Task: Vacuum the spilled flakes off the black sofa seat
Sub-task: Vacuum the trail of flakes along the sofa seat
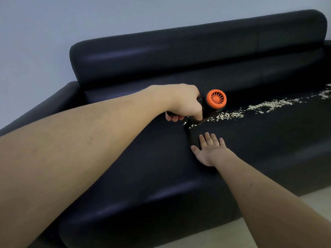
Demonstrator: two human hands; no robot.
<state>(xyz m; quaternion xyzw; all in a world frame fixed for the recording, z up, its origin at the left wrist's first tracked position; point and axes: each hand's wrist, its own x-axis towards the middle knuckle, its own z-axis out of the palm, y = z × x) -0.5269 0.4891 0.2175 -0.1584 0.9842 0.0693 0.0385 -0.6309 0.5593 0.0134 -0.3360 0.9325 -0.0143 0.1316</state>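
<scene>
Spilled flakes (pixel 265 107), pale and loose, strewn in a ragged band across the black sofa seat (pixel 268 140), running from just under the vacuum nozzle at the seat's middle out to the right edge of view, thickest toward the right. Handheld vacuum (pixel 213 104), dark body with an orange vented rear cap facing the camera, nozzle angled down at the near end of the band, apparently touching or just above the seat where the cushion seam dips; exact contact not discernible. Left hand (pixel 182 102) wrapped around the vacuum's handle, fingers curled under it in a full grip. Right hand (pixel 208 149) flat on the seat just in front of the nozzle, fingers straight and slightly spread, holding nothing, apart from the flakes. Backrest (pixel 197 51) and left armrest (pixel 53 104) free of visible flakes; pale wall (pixel 53 24) behind, light floor (pixel 268 221) below. Judged stage: early, with most of the band not yet lifted. For a clean pass: nozzle kept low and tilted into the flakes, drawn slowly rightward along the band rather than swept across it, to avoid scattering; extra dwell at the seam, where flakes likely lodge; right palm pressing the cushion taut, clear of the nozzle's path.
</scene>
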